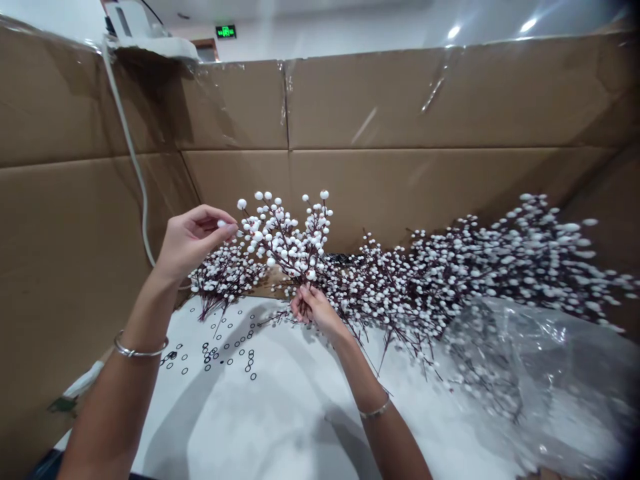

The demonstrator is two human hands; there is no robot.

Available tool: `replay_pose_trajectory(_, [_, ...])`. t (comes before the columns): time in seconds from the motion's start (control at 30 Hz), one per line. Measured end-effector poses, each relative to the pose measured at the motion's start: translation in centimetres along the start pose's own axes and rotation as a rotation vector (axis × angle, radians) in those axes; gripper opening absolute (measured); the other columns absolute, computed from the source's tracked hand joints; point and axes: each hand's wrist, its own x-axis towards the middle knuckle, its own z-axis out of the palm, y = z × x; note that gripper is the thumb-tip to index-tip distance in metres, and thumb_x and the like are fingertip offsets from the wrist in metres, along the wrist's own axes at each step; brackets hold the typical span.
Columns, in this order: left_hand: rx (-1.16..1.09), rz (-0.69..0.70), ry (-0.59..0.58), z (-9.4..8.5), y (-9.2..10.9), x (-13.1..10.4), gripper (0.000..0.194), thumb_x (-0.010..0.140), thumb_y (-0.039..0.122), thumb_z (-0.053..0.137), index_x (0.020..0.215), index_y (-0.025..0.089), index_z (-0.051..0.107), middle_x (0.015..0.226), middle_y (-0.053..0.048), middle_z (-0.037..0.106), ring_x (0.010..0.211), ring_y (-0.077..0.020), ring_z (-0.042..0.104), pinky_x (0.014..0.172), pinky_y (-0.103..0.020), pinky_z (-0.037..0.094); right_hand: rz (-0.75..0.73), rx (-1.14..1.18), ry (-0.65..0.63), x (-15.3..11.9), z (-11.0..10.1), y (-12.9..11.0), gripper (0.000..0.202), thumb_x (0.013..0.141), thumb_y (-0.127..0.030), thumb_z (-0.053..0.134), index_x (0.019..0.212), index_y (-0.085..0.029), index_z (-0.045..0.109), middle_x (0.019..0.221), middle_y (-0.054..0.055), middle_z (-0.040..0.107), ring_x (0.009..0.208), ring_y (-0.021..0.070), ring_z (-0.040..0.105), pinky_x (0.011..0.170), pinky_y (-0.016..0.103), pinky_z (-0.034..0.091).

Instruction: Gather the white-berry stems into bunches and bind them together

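My right hand (317, 310) is closed around the stems of an artificial berry branch (287, 240), holding it upright above the table. The branch has dark red-brown twigs tipped with round white berries. At its upper left side, my left hand (197, 237) pinches with thumb and forefinger at the end of a berry twig. One white berry shows between those fingers; the twig itself is mostly hidden. Behind my left hand lies a smaller bunch of berry branches (225, 273). A long pile of similar branches (450, 267) spreads out to the right of my right hand.
Many small black rings (225, 347) lie scattered on the white tabletop (250, 427) at left. A clear plastic bag (560, 373) covers some branches at right. Cardboard walls (400, 100) enclose the back and sides. A white cable (127, 133) hangs down the left wall.
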Motion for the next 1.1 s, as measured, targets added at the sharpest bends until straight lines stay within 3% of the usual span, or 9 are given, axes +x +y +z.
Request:
replay_pose_trajectory(0.2, [0.013, 0.042, 0.004, -0.9, 0.5, 0.7, 0.019, 0.075, 0.027, 0.073, 0.089, 0.018, 0.065, 0.084, -0.004, 0.067, 0.071, -0.0122, 0.062, 0.071, -0.033, 0.057, 0.040, 0.164, 0.023, -0.2, -0.3, -0.3, 0.053, 0.070, -0.063, 0.065, 0.079, -0.019, 0.037, 0.057, -0.003, 0.057, 0.042, 0.0058, 0.045, 0.038, 0.016, 0.026])
replay_pose_trajectory(0.5, [0.034, 0.089, 0.043, 0.2, 0.4, 1.5, 0.020, 0.075, 0.027, 0.073, 0.089, 0.015, 0.065, 0.082, -0.003, 0.066, 0.071, -0.0114, 0.062, 0.073, -0.031, 0.056, -0.002, 0.137, -0.042, -0.3, 0.9, -0.4, 0.052, 0.074, -0.066, 0.059, 0.077, -0.018, 0.039, 0.062, 0.001, 0.062, 0.046, 0.0087, 0.053, 0.040, 0.019, 0.035])
replay_pose_trajectory(0.73, [0.015, 0.104, 0.022, 0.4, 0.2, 2.0, 0.019, 0.075, 0.024, 0.073, 0.089, 0.013, 0.065, 0.081, -0.004, 0.066, 0.071, -0.0111, 0.062, 0.073, -0.031, 0.055, -0.169, -0.017, 0.177, 0.6, 0.2, 0.6, 0.057, 0.075, -0.071, 0.052, 0.072, -0.015, 0.048, 0.059, 0.001, 0.056, 0.044, 0.0064, 0.049, 0.039, 0.018, 0.032])
replay_pose_trajectory(0.87, [0.035, 0.118, 0.043, 0.8, 0.3, 2.1, 0.019, 0.076, 0.025, 0.072, 0.089, 0.014, 0.065, 0.080, -0.003, 0.066, 0.070, -0.0106, 0.062, 0.072, -0.029, 0.055, -0.184, -0.062, 0.281, 0.7, -0.2, 0.5, 0.057, 0.074, -0.072, 0.051, 0.074, -0.015, 0.048, 0.059, 0.000, 0.054, 0.044, 0.0067, 0.048, 0.038, 0.019, 0.030])
replay_pose_trajectory(1.1, [0.137, 0.132, 0.078, 1.3, 0.5, 2.1, 0.024, 0.077, 0.030, 0.071, 0.092, 0.012, 0.066, 0.088, -0.005, 0.067, 0.079, -0.0118, 0.063, 0.077, -0.029, 0.054, -0.098, 0.015, 0.173, 0.5, 0.9, 0.3, 0.056, 0.072, -0.072, 0.053, 0.077, -0.019, 0.036, 0.057, -0.002, 0.056, 0.040, 0.0083, 0.050, 0.035, 0.019, 0.025])
